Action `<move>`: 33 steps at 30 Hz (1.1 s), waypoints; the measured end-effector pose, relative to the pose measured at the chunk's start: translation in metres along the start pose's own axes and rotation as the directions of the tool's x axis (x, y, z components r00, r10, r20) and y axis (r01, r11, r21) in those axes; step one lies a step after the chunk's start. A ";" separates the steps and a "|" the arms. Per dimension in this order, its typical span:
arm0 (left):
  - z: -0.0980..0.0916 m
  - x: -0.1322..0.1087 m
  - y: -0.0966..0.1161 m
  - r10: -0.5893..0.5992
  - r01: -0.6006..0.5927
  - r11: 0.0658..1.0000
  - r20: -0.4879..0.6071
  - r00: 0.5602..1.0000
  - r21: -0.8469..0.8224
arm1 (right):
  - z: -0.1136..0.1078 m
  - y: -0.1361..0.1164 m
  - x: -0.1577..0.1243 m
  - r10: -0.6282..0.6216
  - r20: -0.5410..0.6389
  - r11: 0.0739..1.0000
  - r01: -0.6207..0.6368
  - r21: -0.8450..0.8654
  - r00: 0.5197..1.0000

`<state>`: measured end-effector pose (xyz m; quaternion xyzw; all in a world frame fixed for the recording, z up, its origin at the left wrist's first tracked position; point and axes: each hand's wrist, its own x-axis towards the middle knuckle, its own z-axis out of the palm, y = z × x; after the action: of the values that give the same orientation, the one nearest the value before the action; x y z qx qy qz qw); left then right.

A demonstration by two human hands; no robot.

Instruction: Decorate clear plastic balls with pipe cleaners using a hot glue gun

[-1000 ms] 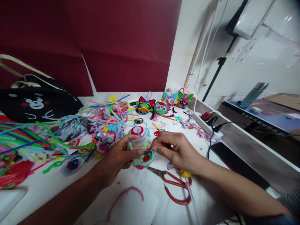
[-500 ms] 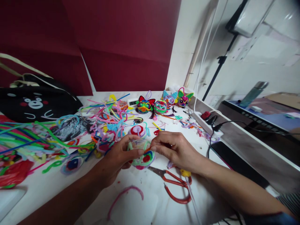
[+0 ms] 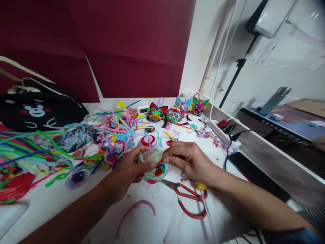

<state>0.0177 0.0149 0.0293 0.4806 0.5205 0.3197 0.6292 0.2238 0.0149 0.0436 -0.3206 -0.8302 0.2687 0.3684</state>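
My left hand (image 3: 132, 166) is closed around the left side of a clear round ball (image 3: 152, 175) decorated with green, red and blue pipe cleaners. At the ball's right side, my right hand (image 3: 186, 161) pinches an orange pipe cleaner (image 3: 160, 162) against its surface; the fingertips hide part of it. Just below my right hand lie scissors (image 3: 189, 196) with orange handles, blades pointing at the ball. A glue gun with a yellow tip (image 3: 200, 186) rests by their handles. Behind the ball sits a red and lilac coiled piece (image 3: 149, 141). A pink pipe cleaner (image 3: 135, 205) curves on the table in front.
Loose pipe cleaners (image 3: 27, 149) pile up on the left beside a black bag (image 3: 38, 112). Several finished decorated balls (image 3: 174, 115) stand at the back. To the right are a black phone (image 3: 256, 174), a power strip (image 3: 223, 134) and cables along the table's raised edge.
Both hands stay almost in place on the ball. My right fingertips have shifted very slightly at the orange pipe cleaner, and the view has tilted a little.
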 end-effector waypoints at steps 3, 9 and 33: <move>0.001 0.000 -0.001 0.002 -0.002 1.000 -0.011 1.000 -0.006 | 0.001 0.001 0.000 0.002 -0.002 1.000 -0.002 -0.005 1.000; 0.002 0.000 -0.001 -0.016 0.016 1.000 -0.032 0.999 -0.022 | 0.001 0.002 0.001 0.004 -0.006 1.000 -0.004 0.006 1.000; 0.001 0.000 -0.004 -0.022 0.022 1.000 -0.008 1.000 0.004 | 0.001 0.003 0.001 0.010 0.017 1.000 -0.010 0.004 1.000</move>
<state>0.0184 0.0135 0.0259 0.4749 0.5287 0.3137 0.6297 0.2236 0.0172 0.0418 -0.3217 -0.8311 0.2751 0.3607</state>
